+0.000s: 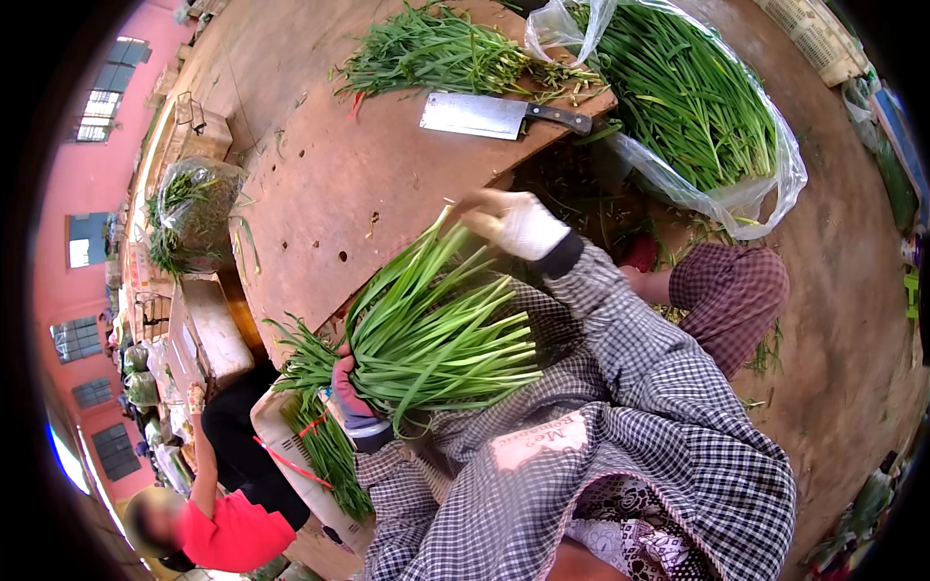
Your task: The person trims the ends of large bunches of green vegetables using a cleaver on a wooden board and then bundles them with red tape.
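Observation:
My left hand (349, 387), in a pink and grey glove, grips a loose bunch of long green leafy stems (436, 339) over my lap. My right hand (499, 218), in a white glove, is raised at the pale upper ends of the bunch, its fingers bent and blurred; whether they hold any stems I cannot tell. A cleaver (475, 116) with a dark handle lies on the brown board (320, 223) above my hands, below a pile of cut greens (431, 53). More tied greens (329, 455) lie beside my left forearm.
A plastic bag of greens (697, 107) sits at upper right. Another bag (194, 218) and foam boxes (213, 329) are at left. A person in a red top (232, 528) sits at lower left. Bundles and containers line the pink wall (77, 174).

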The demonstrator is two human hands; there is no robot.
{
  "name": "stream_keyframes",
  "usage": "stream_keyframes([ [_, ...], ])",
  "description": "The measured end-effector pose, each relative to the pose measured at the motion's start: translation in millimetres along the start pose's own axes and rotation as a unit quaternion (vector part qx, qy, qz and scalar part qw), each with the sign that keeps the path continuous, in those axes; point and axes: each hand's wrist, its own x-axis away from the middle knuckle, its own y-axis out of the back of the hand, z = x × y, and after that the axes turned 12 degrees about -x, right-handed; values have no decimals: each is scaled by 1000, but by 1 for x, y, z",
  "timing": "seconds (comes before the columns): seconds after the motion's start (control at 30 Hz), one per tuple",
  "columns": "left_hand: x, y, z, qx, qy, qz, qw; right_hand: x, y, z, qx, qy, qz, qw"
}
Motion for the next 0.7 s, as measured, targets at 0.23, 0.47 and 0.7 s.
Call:
stream_keyframes([
  [0.23,1,8,7,14,12,-29,999,8,53,-24,-26,-40,-165,985],
  [0.47,-1,-1,4,-8,-12,37,999,14,5,-22,69,-36,23,997],
  [0.7,1,-2,1,13,9,48,999,6,-14,-27,-93,-48,-39,994],
])
